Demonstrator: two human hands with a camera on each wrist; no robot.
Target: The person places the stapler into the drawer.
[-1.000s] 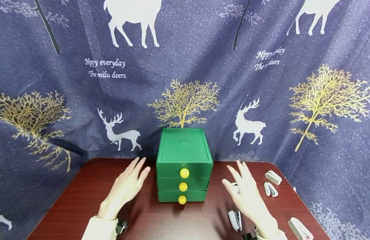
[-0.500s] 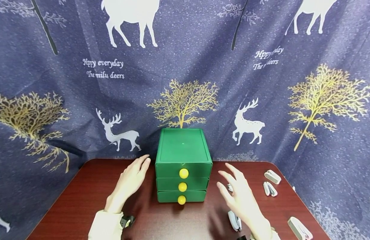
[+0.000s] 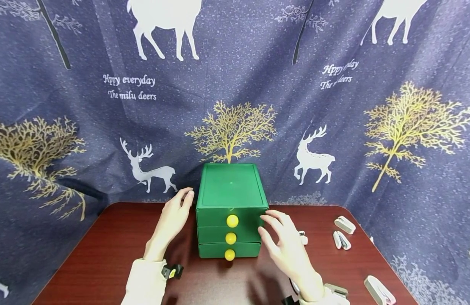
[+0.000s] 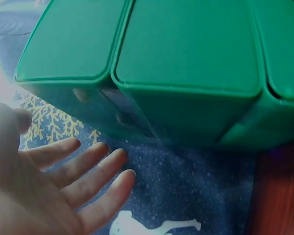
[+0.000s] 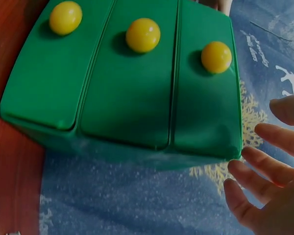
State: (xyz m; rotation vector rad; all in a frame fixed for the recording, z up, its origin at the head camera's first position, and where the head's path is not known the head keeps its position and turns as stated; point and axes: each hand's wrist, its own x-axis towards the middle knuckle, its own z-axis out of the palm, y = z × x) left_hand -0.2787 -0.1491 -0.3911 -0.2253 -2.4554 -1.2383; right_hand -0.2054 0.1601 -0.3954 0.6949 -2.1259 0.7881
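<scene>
A green box with three stacked drawers (image 3: 232,186) stands against the cloth at the middle of the table, each drawer bearing a round yellow knob (image 3: 232,220). All three drawers look pushed in. Beside the box's left side hovers my left hand (image 3: 170,222), fingers extended and holding nothing; the left wrist view shows a gap between the fingertips (image 4: 118,155) and the green side. My right hand (image 3: 286,245) is at the box's front right edge, fingers loosely bent with nothing in them. In the right wrist view its fingertips (image 5: 245,155) are near the box corner; contact cannot be told.
Several small staplers lie on the right of the reddish-brown table (image 3: 94,254): one at the back (image 3: 345,225), an opened one (image 3: 341,240), one near the front (image 3: 379,290). Others are partly hidden by my right arm. A blue cloth (image 3: 235,72) hangs behind the table.
Both hands have moved inward to the box, the right hand from the right and the left hand from the left. The drawers have stayed as they were.
</scene>
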